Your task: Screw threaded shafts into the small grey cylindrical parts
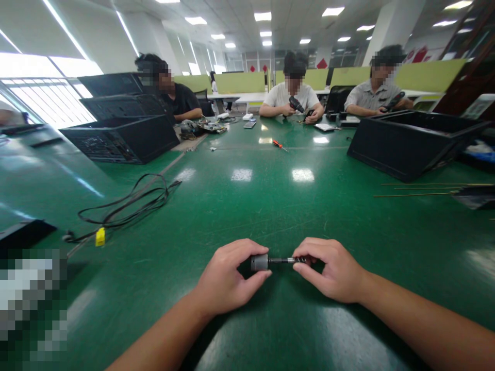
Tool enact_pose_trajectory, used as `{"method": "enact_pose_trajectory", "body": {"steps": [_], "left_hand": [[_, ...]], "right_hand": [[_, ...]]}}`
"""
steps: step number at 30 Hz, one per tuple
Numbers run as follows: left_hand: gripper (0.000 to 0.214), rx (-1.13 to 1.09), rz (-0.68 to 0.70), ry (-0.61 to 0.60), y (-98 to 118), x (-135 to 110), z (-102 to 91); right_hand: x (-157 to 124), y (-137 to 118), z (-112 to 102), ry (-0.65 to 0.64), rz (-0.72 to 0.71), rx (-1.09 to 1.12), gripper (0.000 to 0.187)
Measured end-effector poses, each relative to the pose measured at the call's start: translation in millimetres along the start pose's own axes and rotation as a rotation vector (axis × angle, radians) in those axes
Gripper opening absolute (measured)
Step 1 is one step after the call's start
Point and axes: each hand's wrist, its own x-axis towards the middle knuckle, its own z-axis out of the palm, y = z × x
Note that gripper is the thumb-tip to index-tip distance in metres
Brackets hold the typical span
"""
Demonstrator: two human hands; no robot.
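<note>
One thin metal tool (281, 260) lies sideways between two hands, over the green tabletop (240, 206). The left hand (228, 278) pinches its fat gray end (260, 262). The right hand (336, 270) pinches its twisty end (300, 260). A black cord (127, 206) curls on the left. Farther off lies a red screwdriver (277, 144). Three people (276, 98) sit across.

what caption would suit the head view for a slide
At a green table, left hand holds a grey cylinder and right hand a spiral bit in line with it.
</note>
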Motion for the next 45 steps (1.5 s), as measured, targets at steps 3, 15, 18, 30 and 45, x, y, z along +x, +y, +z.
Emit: {"method": "enact_pose_trajectory", "body": {"steps": [3, 15, 18, 30, 45], "left_hand": [[0.028, 0.001, 0.000, 0.003, -1, 0, 0.0], [0.027, 0.002, -0.006, 0.003, -1, 0, 0.8], [0.027, 0.005, -0.009, 0.008, -1, 0, 0.1], [0.024, 0.089, -0.166, -0.047, -2, 4, -2.4], [0.044, -0.171, -0.646, 0.135, -34, -57, -85.6]], "right_hand": [[0, 0, 0, 0.003, -0.002, 0.000, 0.010], [0, 1, 0, 0.009, -0.007, -0.023, 0.011], [0, 0, 0, 0.014, -0.005, -0.027, 0.011], [0, 1, -1, 0.011, 0.000, -0.041, 0.009], [4, 6, 3, 0.022, 0.089, -0.034, 0.008]]}}
